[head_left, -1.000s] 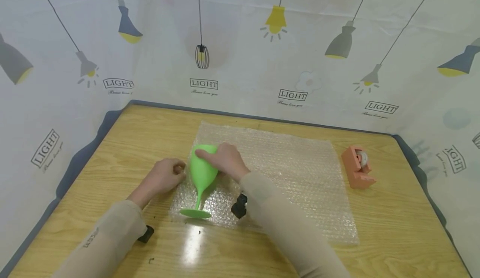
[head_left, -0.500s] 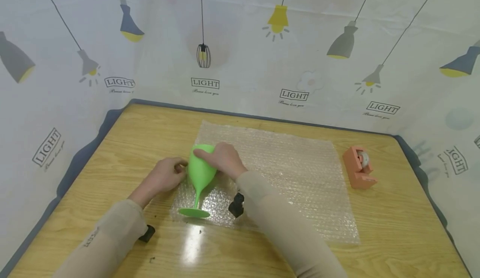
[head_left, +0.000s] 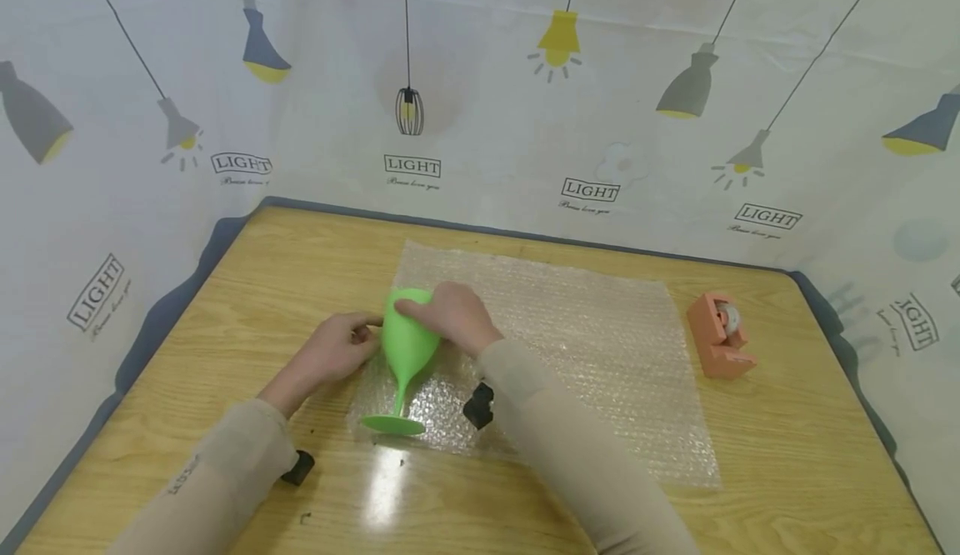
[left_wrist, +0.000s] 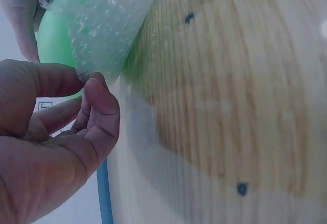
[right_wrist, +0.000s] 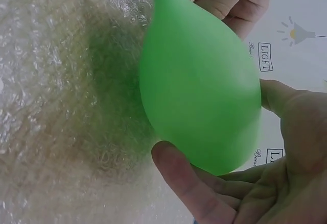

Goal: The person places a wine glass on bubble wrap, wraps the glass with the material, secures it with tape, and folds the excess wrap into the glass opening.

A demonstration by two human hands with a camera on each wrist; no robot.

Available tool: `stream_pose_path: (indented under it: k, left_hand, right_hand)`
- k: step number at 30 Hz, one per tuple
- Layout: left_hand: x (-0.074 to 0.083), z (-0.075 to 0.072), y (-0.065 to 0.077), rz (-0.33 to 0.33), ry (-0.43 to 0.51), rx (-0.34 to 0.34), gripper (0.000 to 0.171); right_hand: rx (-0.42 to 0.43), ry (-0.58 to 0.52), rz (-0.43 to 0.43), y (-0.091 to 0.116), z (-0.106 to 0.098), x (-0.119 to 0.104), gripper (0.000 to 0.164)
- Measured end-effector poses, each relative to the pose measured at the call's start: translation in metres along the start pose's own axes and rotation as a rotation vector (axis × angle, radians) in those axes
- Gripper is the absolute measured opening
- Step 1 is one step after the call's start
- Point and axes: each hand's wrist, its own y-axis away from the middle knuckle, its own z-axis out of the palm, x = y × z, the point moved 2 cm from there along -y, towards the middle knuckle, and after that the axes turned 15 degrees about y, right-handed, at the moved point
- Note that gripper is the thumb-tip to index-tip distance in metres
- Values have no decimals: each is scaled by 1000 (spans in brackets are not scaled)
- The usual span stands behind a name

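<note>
A bright green goblet point(head_left: 407, 342) lies over the left part of a bubble wrap sheet point(head_left: 585, 347), its round foot toward me. My right hand point(head_left: 453, 317) holds the goblet's bowl near the rim, thumb on top; in the right wrist view its fingers curl round the bowl point(right_wrist: 199, 91). My left hand point(head_left: 341, 347) is just left of the goblet. The left wrist view shows this hand point(left_wrist: 61, 127) pinching the edge of the bubble wrap point(left_wrist: 107, 25) between thumb and fingertips, with that edge lifted beside the green bowl point(left_wrist: 53, 43).
An orange tape dispenser point(head_left: 720, 337) with a roll of tape stands to the right of the sheet. Behind the wooden table point(head_left: 225, 313) hangs a white wall cloth point(head_left: 480, 122) printed with lamps. Small dark specks lie near the table's front.
The goblet and my right hand have shifted very slightly. My left hand stays at the bubble wrap's left edge, its fingertips a little closer to the goblet.
</note>
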Motion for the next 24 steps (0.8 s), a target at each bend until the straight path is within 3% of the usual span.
stream_pose_path:
  k: [13, 24]
  left_hand:
    - [6, 3, 4, 15, 32, -9, 42]
    - [8, 6, 5, 147, -4, 4, 45]
  right_hand:
    - [-12, -51, 11, 4, -7, 9, 53]
    - [-1, -39, -4, 10, -19, 20, 49]
